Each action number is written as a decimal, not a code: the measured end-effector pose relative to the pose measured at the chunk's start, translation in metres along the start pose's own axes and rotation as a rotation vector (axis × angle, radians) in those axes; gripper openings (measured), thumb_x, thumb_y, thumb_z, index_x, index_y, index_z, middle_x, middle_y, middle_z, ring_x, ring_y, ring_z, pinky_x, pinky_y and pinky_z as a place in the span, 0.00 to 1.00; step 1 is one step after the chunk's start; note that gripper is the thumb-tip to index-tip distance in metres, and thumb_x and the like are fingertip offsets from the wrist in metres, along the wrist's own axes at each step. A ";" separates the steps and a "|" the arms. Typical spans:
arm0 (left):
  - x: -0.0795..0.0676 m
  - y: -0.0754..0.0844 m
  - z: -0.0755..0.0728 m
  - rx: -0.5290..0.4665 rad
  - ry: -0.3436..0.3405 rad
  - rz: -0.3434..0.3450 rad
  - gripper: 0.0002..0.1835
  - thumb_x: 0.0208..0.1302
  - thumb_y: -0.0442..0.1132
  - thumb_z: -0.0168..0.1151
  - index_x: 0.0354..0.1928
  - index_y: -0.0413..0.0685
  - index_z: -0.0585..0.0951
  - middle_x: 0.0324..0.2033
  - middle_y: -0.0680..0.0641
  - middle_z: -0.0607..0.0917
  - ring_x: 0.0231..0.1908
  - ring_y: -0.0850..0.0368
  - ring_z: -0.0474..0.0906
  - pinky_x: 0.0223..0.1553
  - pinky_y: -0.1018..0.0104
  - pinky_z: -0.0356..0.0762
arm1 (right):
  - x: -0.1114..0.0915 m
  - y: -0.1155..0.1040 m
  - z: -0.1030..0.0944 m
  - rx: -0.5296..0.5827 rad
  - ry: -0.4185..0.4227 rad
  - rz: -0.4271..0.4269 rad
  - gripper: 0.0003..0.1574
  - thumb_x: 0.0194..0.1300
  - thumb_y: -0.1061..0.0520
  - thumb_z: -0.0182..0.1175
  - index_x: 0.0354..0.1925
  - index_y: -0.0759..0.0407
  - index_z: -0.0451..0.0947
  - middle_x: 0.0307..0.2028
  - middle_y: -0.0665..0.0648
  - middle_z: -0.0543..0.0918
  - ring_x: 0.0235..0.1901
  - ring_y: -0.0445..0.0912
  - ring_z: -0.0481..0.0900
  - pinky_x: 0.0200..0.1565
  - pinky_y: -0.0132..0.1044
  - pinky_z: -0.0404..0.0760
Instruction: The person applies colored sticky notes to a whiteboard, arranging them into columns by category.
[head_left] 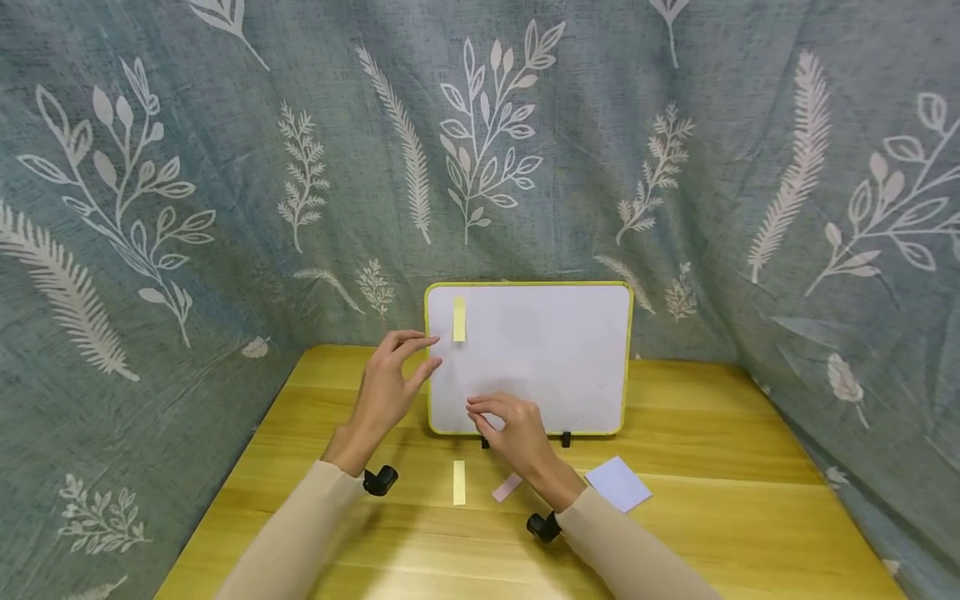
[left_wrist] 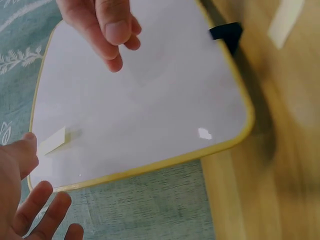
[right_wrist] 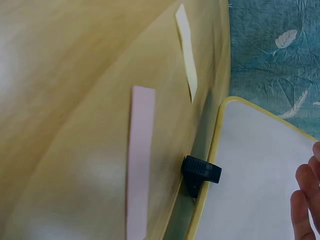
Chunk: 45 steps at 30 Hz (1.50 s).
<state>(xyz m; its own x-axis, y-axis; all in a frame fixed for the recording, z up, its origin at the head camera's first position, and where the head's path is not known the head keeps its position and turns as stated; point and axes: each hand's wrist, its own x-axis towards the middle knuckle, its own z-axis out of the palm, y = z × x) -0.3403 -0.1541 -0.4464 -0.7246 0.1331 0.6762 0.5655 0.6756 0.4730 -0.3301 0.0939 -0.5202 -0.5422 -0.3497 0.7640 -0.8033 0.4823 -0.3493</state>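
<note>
A whiteboard [head_left: 528,358] with a yellow frame stands upright on the table. One pale yellow paper strip [head_left: 459,319] sticks to its upper left part, the lower end lifting off the surface in the left wrist view. My left hand [head_left: 390,379] is at the board's left edge, just beside that strip, thumb and fingers apart with nothing between them. In front of the board's lower part is my right hand [head_left: 513,433], its fingers loosely bent and thumb near the fingertips; nothing shows in it. On the table lie another yellow strip [head_left: 459,482] and a pink strip [right_wrist: 140,160].
A pale lilac square of sticky notes [head_left: 618,483] lies on the table right of my right wrist. Black feet [right_wrist: 200,170] hold up the board's bottom edge. Behind the wooden table [head_left: 697,433] hangs a leaf-patterned curtain [head_left: 337,167], also along both sides.
</note>
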 end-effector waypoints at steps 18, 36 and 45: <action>-0.055 -0.009 0.006 0.059 -0.305 0.063 0.16 0.73 0.41 0.84 0.59 0.50 0.96 0.58 0.45 0.92 0.58 0.45 0.93 0.58 0.50 0.95 | -0.020 -0.010 -0.013 0.008 -0.353 0.006 0.08 0.76 0.61 0.80 0.50 0.62 0.98 0.54 0.61 0.98 0.55 0.55 0.98 0.58 0.47 0.97; -0.088 -0.017 0.004 0.080 -0.552 0.008 0.11 0.79 0.44 0.79 0.58 0.51 0.96 0.58 0.48 0.94 0.59 0.46 0.93 0.64 0.45 0.92 | -0.028 -0.017 -0.003 -0.036 -0.744 0.042 0.18 0.80 0.51 0.79 0.60 0.59 0.95 0.65 0.58 0.92 0.64 0.53 0.91 0.71 0.49 0.91; -0.101 -0.022 0.003 0.088 -0.628 0.001 0.13 0.79 0.45 0.79 0.59 0.52 0.96 0.58 0.49 0.94 0.60 0.47 0.92 0.65 0.44 0.92 | -0.032 -0.018 0.005 -0.064 -0.765 0.021 0.19 0.76 0.47 0.82 0.58 0.56 0.96 0.61 0.56 0.92 0.62 0.51 0.90 0.70 0.46 0.90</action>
<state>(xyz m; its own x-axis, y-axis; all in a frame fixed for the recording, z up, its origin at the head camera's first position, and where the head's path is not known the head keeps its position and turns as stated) -0.2805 -0.1803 -0.5262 -0.8321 0.5160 0.2033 0.5512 0.7286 0.4066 -0.2990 0.0920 -0.5414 -0.5955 -0.7870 0.1614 -0.7876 0.5324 -0.3102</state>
